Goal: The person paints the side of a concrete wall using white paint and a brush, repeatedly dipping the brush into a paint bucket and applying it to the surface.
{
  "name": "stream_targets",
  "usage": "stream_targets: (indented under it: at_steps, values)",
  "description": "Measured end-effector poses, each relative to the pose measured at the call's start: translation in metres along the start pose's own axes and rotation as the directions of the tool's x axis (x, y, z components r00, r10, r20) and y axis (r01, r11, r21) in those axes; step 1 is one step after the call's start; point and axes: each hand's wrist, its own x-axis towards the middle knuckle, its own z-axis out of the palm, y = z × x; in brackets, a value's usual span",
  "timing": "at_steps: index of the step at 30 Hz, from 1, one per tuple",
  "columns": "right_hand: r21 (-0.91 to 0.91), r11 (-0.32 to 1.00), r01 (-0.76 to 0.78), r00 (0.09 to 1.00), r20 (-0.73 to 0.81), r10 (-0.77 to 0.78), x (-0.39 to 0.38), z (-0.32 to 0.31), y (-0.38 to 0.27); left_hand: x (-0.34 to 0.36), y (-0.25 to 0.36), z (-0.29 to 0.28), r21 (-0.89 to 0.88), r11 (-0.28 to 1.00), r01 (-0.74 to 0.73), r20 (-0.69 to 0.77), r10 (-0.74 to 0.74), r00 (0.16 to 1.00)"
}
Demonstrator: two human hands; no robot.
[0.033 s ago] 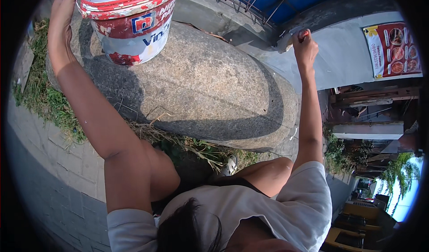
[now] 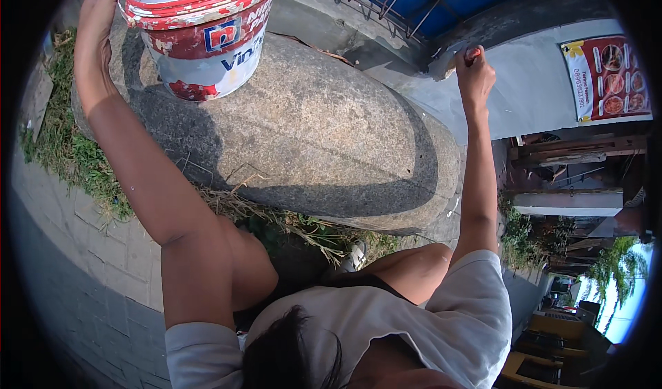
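I see the left arm stretched up and out from the lower edge, elbow nearly straight, and the left hand (image 2: 96,6) sits at the top left beside the paint bucket (image 2: 207,37), palm against or just at its rim; the fingers curve loosely there, but I cannot tell whether they actually clasp the rim or a handle, since the edge of the view cuts them off. The right arm runs straight up on the other side, and the right hand (image 2: 474,75) is closed in a fist around a brush handle (image 2: 472,55) with a red tip, the bristle end (image 2: 441,68) pressed to the grey wall (image 2: 524,93). The bucket is a white plastic pail, smeared and crusted with red paint around the rim and base, with a blue and red label on its side; it rests on top of a large rounded grey boulder (image 2: 310,141), at its upper left end. The bucket casts a dark shadow down the rock. Dry grass (image 2: 289,220) lies along the stone's foot, and paving bricks (image 2: 103,251) run to the left. A red poster (image 2: 607,79) hangs on the wall at right.
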Motion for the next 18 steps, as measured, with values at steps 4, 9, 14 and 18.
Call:
stream_targets:
  at_steps: [4,9,14,18]
  values:
    - [0.081,0.993,0.087,0.996,0.002,-0.087,-0.003,-0.001,0.002,0.002,0.000,0.004,0.052,0.998,0.038,-0.031,-0.036,0.999]
    - [0.095,0.994,0.059,0.976,0.202,-0.077,0.001,0.005,0.000,0.001,0.003,0.006,0.050,0.995,0.088,-0.049,-0.086,0.995]
    - [-0.064,0.997,0.032,0.998,0.056,-0.028,0.066,-0.033,0.028,-0.001,0.001,0.002,0.098,0.995,0.013,-0.031,-0.010,0.999]
    - [-0.127,0.990,0.056,0.998,-0.005,-0.057,0.118,-0.056,0.031,-0.001,0.005,0.007,0.054,0.996,0.069,-0.050,-0.066,0.997]
